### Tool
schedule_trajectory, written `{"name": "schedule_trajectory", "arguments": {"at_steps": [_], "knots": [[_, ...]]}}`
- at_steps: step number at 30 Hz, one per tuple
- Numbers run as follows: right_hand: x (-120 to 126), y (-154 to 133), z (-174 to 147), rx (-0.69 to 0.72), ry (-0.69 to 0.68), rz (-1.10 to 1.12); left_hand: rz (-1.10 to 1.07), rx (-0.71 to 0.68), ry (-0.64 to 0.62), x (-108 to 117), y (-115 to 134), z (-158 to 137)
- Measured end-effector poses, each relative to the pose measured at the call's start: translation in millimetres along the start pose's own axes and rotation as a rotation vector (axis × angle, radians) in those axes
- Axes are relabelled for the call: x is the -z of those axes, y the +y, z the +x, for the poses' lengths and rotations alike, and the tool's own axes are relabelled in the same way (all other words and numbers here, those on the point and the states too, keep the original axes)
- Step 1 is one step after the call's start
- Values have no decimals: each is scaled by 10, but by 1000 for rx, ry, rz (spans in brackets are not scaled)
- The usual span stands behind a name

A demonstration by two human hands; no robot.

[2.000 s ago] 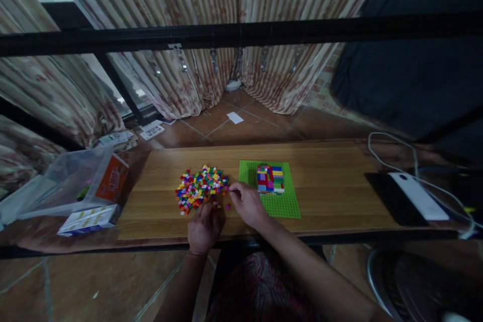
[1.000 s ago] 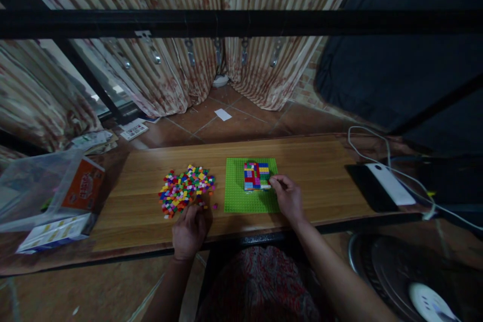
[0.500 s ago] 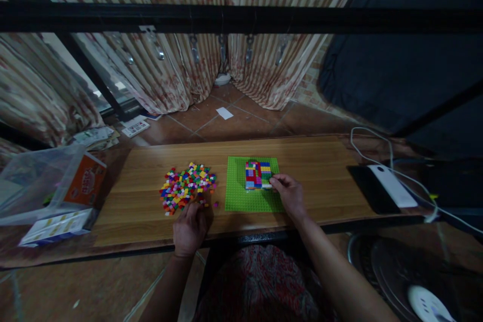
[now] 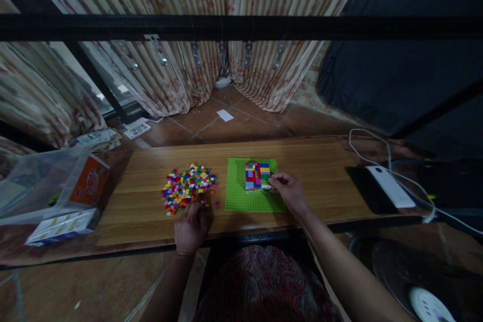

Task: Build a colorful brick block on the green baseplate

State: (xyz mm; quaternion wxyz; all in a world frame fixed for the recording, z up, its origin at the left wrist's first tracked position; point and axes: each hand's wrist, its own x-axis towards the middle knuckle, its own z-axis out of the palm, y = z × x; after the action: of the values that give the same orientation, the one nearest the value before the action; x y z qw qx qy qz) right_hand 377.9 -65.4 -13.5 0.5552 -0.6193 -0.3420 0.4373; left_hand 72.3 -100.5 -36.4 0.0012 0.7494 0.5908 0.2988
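On the wooden board stands a green studded baseplate, with a low block of coloured toy bricks built on it. My right hand pinches at the near right corner of this build, thumb and forefinger closed on a toy brick mostly hidden by the fingertips. Left of the plate lies a heap of loose small bricks in many colours. My left hand rests at the heap's near edge with fingers curled together; whatever they may hold is hidden. A single purple brick lies apart, beside that hand.
At the left are a clear plastic bin, an orange package and a white box. A white device with a cable lies on a black pad at the right. A dark bar crosses beyond the board.
The whole view has shifted slightly with my head. Both hands stay in nearly the same places, the right one still at the build's corner.
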Motion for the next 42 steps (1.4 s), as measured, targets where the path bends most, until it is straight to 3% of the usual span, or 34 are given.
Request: {"name": "schedule_trajectory", "arguments": {"at_steps": [7, 11, 14, 16, 18, 23, 30, 42], "knots": [[51, 36, -61, -2, -37, 42, -15, -33, 29, -4, 0, 2], [85, 1, -90, -12, 70, 130, -42, -41, 31, -6, -3, 6], [44, -114, -160, 83, 177, 76, -55, -22, 21, -3, 0, -2], [-43, -222, -264, 183, 178, -10, -65, -6, -1, 4, 9, -14], [-182, -318, -395, 278, 112, -114, -69, 19, -30, 10, 20, -27], [-706, -316, -572, 483, -288, -422, -83, 50, -54, 5, 35, -41], [-1408, -1, -227, 610, -344, -794, -107, 48, -59, 7, 57, -57], [-1533, 88, -4, 685, -481, -933, -108, 68, -89, 0, 58, -77]]}}
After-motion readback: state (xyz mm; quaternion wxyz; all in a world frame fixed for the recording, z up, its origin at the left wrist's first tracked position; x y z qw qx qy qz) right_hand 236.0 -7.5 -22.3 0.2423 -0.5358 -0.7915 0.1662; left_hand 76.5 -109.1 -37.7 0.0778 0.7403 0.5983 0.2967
